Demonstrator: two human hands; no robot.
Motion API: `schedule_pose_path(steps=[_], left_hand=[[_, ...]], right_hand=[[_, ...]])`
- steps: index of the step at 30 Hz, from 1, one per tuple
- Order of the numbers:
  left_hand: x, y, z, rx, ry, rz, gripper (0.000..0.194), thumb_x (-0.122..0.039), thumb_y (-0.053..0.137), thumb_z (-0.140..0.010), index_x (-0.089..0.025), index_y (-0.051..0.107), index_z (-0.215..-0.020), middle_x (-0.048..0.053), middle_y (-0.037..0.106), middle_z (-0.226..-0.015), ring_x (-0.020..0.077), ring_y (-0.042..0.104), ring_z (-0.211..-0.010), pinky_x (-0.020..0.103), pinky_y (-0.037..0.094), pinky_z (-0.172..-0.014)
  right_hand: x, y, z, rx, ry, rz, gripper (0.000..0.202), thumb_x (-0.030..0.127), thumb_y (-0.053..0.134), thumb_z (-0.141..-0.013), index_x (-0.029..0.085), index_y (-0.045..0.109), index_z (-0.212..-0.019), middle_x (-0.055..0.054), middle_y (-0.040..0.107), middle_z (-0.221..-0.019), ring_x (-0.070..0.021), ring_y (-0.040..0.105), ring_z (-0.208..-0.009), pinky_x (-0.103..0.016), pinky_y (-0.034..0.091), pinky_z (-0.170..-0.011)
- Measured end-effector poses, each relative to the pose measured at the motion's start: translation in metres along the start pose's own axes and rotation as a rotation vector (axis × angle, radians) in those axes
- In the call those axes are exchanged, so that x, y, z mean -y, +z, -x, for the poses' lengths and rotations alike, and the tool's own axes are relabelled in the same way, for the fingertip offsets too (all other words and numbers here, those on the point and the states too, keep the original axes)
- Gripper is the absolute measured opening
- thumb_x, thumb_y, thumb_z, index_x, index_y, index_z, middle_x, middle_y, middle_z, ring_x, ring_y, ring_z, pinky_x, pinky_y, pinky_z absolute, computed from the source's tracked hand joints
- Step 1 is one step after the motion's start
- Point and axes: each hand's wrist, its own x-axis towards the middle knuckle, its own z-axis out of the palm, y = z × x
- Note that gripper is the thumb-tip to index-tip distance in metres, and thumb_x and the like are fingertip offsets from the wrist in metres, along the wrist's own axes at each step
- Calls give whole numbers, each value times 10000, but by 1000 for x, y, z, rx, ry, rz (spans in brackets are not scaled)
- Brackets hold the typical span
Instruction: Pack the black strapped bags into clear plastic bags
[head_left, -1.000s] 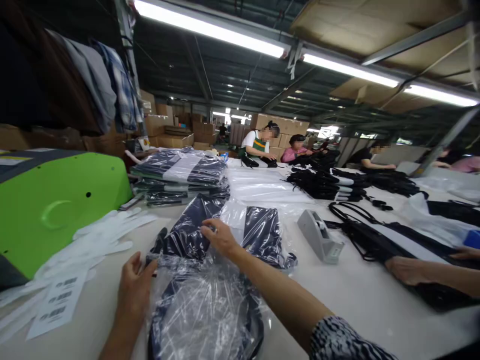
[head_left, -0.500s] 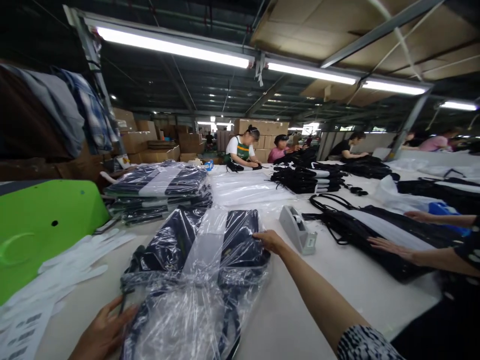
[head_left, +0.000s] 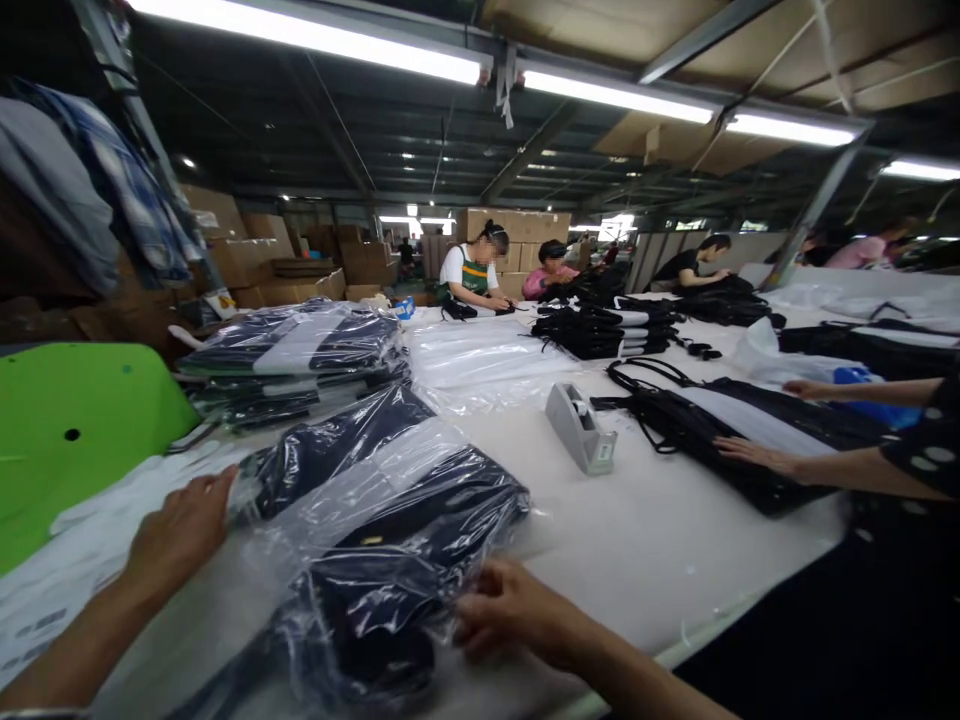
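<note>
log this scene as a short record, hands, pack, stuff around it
Pack: dark, pale band across, clear plastic around it, on the table
Left hand: at its left edge
Right hand: curled, at its near right edge
Beyond: stack of similar packs
Right: grey tape dispenser
Far right: co-worker's hand on black bag
Left: green casing

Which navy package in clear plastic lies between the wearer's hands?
The single front navy package in clear plastic, flanked by the left hand and right hand; the other packages lie stacked behind it.

Head-worn view, forward and down over table [head_left: 652,550]
</note>
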Motion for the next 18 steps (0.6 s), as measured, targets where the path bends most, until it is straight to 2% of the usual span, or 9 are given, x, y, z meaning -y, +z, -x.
schedule_pose_path(steps=[1,3,4,6,8,10,13,16,18], left_hand=[[-19,4,1,73,110,-97,386,-285,610,-751,-162,700,-1106,118,707,-1125,421,623,-1149,642,412,-1046],[-62,17,18,215,308,-192,451,-266,494,-840,-112,631,-1241,144,634,-1271,402,564,-1243,603,395,-1085],[-86,24,34,291,387,-159,458,-282,486,-864,-111,619,-1268,131,629,-1280,367,564,-1249,552,403,-1100],[-133,40,75,389,429,-56,350,-320,534,-868,-173,679,-1149,93,680,-1200,298,613,-1178,476,447,-1082],[-175,52,121,503,518,55,296,-324,507,-925,-234,677,-1149,60,686,-1205,245,619,-1163,420,474,-1059],[-207,63,160,563,622,106,283,-275,531,-934,-250,660,-1185,55,677,-1239,238,606,-1184,425,466,-1063],[-233,80,192,540,648,76,338,-209,602,-898,-218,622,-1235,81,670,-1248,267,606,-1175,452,478,-1032],[-236,94,199,514,582,30,356,-200,603,-898,-206,596,-1255,88,671,-1214,267,616,-1132,438,498,-988],[-235,99,198,513,546,5,359,-187,585,-903,-202,590,-1262,88,668,-1201,259,612,-1127,426,499,-982]], right_hand=[[-3,4,13,70,44,-1,395,359,804,-676,157,697,-998,-29,713,-856,-140,684,-714,-244,560,-649],[-4,-2,36,67,112,51,294,345,778,-677,140,710,-876,-22,693,-736,-122,650,-613,-233,536,-598],[-2,-11,45,6,104,88,260,358,760,-685,139,701,-812,-17,673,-679,-120,628,-565,-232,516,-557],[3,-34,57,-195,5,193,238,390,720,-713,159,674,-742,-7,638,-629,-134,607,-537,-246,486,-514],[10,-55,60,-409,-153,373,200,370,704,-734,186,693,-812,-23,667,-712,-163,635,-627,-279,504,-575],[16,-69,52,-543,-316,583,266,307,713,-731,214,720,-980,-51,709,-893,-190,656,-786,-312,525,-706],[23,-75,29,-534,-429,722,365,262,705,-731,233,718,-1095,-60,707,-1046,-201,651,-881,-325,516,-776],[23,-75,9,-455,-407,654,221,294,649,-782,211,740,-967,-41,718,-924,-176,644,-792,-308,506,-747],[20,-77,1,-436,-363,529,255,314,669,-763,197,721,-983,-31,713,-870,-162,632,-744,-291,500,-706]])
